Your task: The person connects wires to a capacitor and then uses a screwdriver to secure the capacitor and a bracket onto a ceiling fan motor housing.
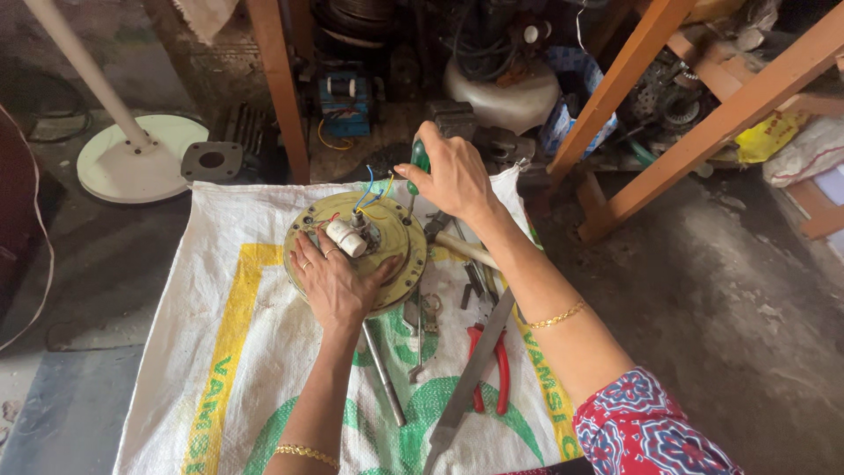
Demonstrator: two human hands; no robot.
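Observation:
A round yellowish motor housing lies on a white woven sack on the floor. A white cylindrical part with blue, yellow and red wires stands at its centre. My left hand lies flat on the disc's near side, fingers spread, pressing it down. My right hand is shut on a green-handled screwdriver, held upright with its tip at the disc's far right edge.
Red-handled pliers, a long flat metal file, a metal rod and several small tools lie on the sack to the right. A white fan base stands far left. Orange wooden frame legs and machine clutter fill the back.

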